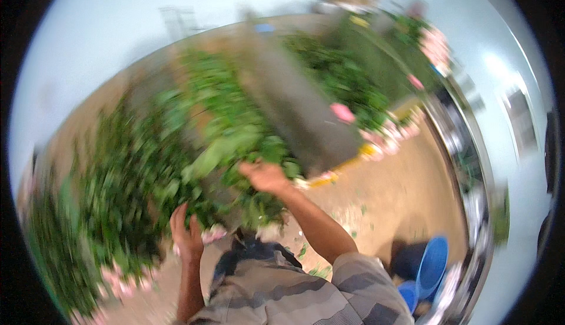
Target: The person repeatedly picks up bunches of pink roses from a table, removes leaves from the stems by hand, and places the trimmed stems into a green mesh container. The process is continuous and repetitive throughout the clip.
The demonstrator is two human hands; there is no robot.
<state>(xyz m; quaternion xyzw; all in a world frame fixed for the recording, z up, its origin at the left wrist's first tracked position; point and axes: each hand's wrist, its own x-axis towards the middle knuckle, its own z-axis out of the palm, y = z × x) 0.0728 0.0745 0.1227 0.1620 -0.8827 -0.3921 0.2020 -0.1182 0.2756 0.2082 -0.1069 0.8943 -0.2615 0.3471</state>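
Motion smears much of the view. Long leafy stems with pink blooms, rose-like, lie across a work table. My left hand [187, 232] is raised beside a dark green heap of leafy stems [129, 172], fingers apart, nothing visible in them. My right hand [266, 176] reaches forward over a lighter green bunch of leaves [226, 110], its fingertips among the foliage. Whether those fingers grip a stem is too blurred to tell. Close to my body, pink blooms [215, 234] show below the leaves.
A long grey divider [300, 101] with a yellow front edge slants right of the bunch. Beyond it lie more leafy stems [341, 78] and pink flowers [388, 139]. Blue buckets [432, 269] stand at the lower right. Leaf scraps litter the tan surface [376, 201].
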